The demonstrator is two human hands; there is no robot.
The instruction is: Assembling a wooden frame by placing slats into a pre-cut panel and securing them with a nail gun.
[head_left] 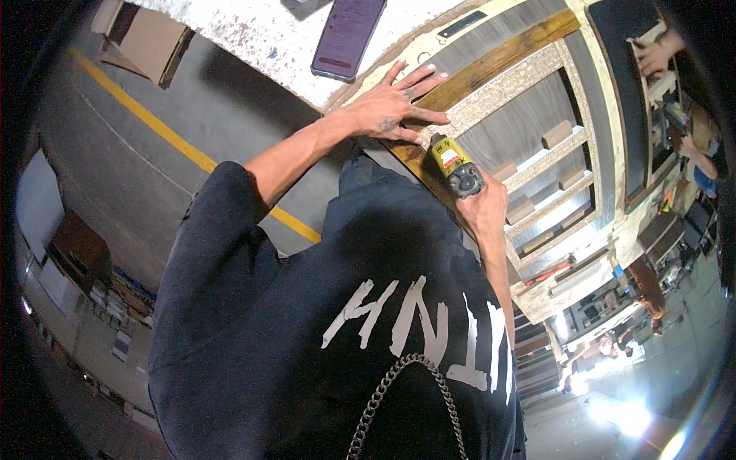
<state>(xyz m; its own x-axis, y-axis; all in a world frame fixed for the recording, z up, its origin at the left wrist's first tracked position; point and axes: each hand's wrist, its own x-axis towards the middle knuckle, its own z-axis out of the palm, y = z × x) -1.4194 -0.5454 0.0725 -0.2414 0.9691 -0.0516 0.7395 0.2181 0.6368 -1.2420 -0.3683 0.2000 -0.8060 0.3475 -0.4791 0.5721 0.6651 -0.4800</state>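
Observation:
My left hand [389, 107] lies with fingers spread on the corner of a particle-board frame [479, 100], beside a brown wooden strip [502, 57]. My right hand [485, 205] is wrapped round a yellow-and-black power tool that looks like a nail gun [452, 163]. The tool stands over the near edge of the frame, close to the left thumb; its tip is hidden from above. Grey wood-grain panel [529, 107] shows inside the frame. Small wooden blocks [557, 135] sit along its crosspieces.
A phone [349, 38] lies on the white-spattered tabletop [257, 38] at the far left. A red-handled tool [549, 271] rests near the right end. Across the bench at right is another person's hand [655, 55] near a dark panel [621, 84]. A cardboard box [149, 46] stands at far left.

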